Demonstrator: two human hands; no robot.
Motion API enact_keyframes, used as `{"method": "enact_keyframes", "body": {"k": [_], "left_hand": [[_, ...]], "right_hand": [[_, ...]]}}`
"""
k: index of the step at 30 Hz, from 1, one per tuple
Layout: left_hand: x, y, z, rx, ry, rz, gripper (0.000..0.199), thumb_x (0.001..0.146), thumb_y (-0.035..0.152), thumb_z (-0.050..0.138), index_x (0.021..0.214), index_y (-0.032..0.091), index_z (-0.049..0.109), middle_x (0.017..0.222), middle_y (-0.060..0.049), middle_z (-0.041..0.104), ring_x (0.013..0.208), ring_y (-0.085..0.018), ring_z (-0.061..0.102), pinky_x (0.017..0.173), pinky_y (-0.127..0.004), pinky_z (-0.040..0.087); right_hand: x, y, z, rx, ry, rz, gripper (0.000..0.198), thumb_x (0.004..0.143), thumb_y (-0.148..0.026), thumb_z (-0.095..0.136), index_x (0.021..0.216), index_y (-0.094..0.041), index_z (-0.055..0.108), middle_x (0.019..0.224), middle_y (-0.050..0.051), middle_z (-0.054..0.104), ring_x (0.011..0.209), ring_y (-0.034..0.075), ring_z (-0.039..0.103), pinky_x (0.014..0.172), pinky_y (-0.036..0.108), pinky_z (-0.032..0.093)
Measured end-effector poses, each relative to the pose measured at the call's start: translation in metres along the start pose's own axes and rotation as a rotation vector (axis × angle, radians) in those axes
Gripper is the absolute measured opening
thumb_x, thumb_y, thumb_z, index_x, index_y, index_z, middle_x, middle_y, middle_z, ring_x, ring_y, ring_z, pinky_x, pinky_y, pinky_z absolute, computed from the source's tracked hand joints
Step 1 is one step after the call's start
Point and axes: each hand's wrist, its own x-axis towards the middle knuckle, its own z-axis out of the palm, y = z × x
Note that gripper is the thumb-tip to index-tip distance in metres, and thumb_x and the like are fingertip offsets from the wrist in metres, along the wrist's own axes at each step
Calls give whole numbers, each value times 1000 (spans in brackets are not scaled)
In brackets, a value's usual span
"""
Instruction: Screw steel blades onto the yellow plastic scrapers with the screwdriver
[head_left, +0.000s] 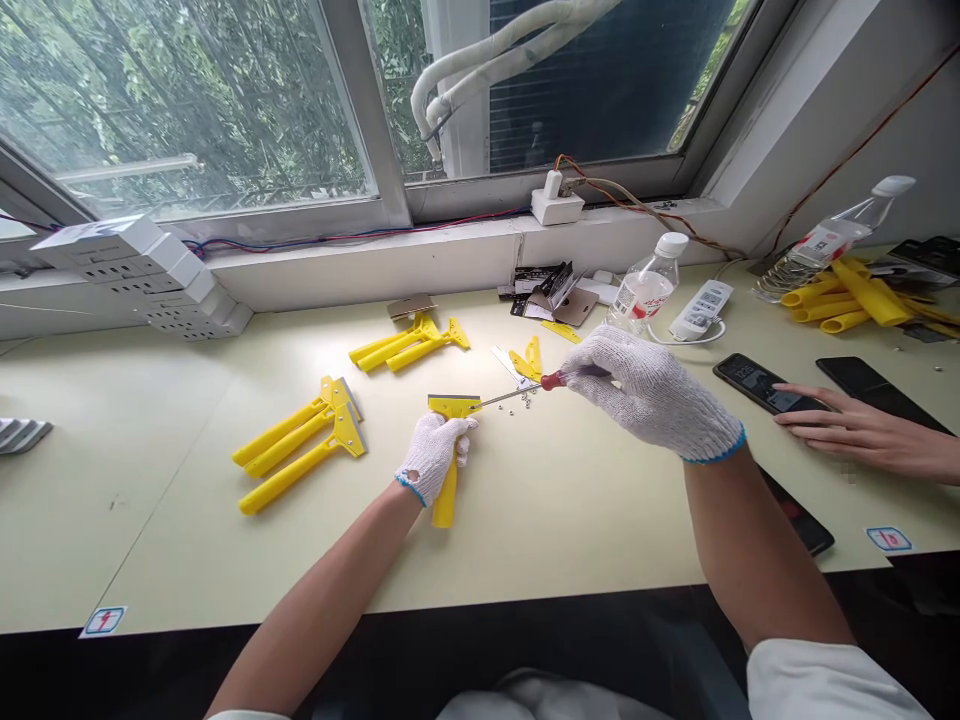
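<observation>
The gloved right hand [652, 392] is closed around the red-handled screwdriver [553, 381], its tip at the head of a yellow scraper [445, 500]. The gloved left hand [433, 455] wraps the scraper below its head, over the tabletop [555, 540]. Small metal fasteners [527, 404] lie near.

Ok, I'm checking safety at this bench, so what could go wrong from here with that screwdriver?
The screwdriver in the right hand might slip off the head of the yellow scraper and jab the left hand, which grips just below it. The small metal parts lying loose nearby could get scattered by a nudge. The bottle beyond the right hand could be bumped towards the power strip.
</observation>
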Motion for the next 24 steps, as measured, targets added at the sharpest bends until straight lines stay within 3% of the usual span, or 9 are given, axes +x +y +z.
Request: {"method": "enact_keyframes", "body": {"k": [6,12,15,20,24], "left_hand": [[2,-3,-1,15,0,20,28,81,41,83,79,19,66,58,-1,57,47,-13,48,49,-28,39],[3,-4,-1,-7,-2,31,28,80,39,85,87,18,68,58,1,57,47,-12,48,49,-28,39],[1,-2,0,-2,-4,31,28,81,40,84,84,18,67,60,1,58,47,-12,48,49,-28,40],[-3,2,2,22,-14,7,27,82,39,81,79,19,63,59,1,56,48,-12,48,50,-28,39],[-3,3,3,30,-17,10,28,83,39,80,77,20,60,59,1,55,47,-12,48,50,-28,38]], "right_hand": [[-1,-2,-1,28,38,22,30,101,-53,81,92,-25,77,85,6,78,76,21,71,73,36,60],[-6,2,6,44,161,77,23,99,-50,78,102,-28,76,87,5,80,76,23,74,70,36,60],[-7,3,2,92,144,69,24,94,-48,83,103,-27,74,91,6,79,80,24,73,73,38,61],[-9,5,-1,100,77,-8,14,105,-41,73,102,-28,76,90,4,79,78,22,71,73,36,57],[-14,8,8,-36,169,-20,14,108,-39,69,105,-27,75,82,1,76,67,20,69,64,34,52]]}}
